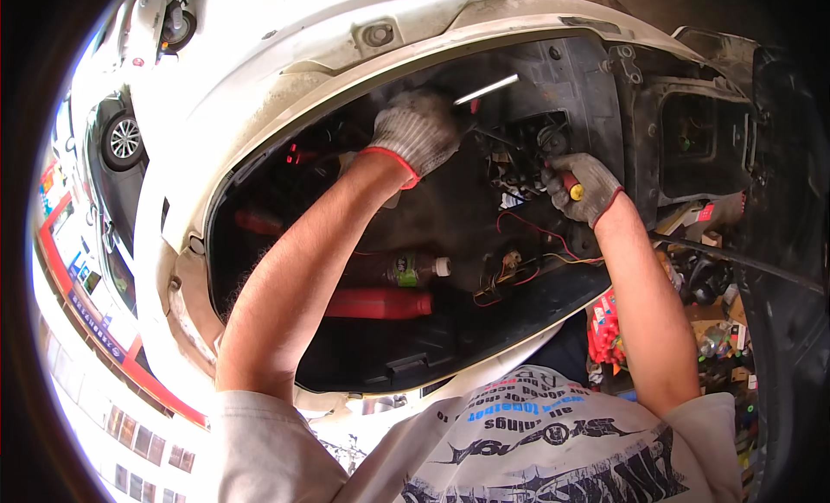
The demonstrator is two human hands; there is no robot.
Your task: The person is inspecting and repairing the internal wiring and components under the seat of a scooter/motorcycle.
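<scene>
I lean over the dark storage bin [432,313] of a white scooter. My right hand [586,190], in a pale knit glove, is closed around a screwdriver [571,185] with a red and yellow handle. It works beside a small opening [538,140] in the bin, where dark mechanical parts show. My left hand [417,133], gloved with a red cuff, is over the far side of the bin, back upward; its fingers are blurred and hidden. A bright, thin straight strip [487,89] lies just right of it; I cannot tell whether the hand touches it.
Inside the bin lie a red bottle [379,303], a white-capped bottle [418,269] with a green label, and loose red wires [553,233]. Mixed parts and boxes [713,321] crowd the right side. A dark car [121,183] stands at the left.
</scene>
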